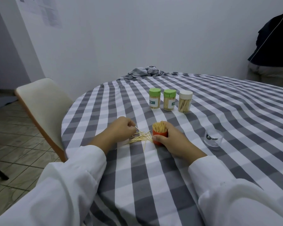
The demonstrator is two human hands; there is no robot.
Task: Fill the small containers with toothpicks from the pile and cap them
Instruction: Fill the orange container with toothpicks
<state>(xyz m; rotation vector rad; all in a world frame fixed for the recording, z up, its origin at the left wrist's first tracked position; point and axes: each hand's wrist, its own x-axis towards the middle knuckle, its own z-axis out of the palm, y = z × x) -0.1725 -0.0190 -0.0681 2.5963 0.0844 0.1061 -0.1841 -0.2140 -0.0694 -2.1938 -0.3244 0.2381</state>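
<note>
A round table (178, 176) under a grey-and-white checked cloth fills the view, its far right edge cut off. A cream chair (42, 108) stands at its left. Three capped containers (170, 100) of toothpicks stand in a row further back; a clear lid (213, 139) lies to the right. The right hand (173, 139) wraps round an open orange container (159, 136) packed with toothpicks. The left hand (119, 130), fingers curled, pinches toothpicks from the loose pile (141, 138), which it partly hides.

Plain room, checked tablecloth (170, 168), chair (44, 101), tiled floor (15, 144)
</note>
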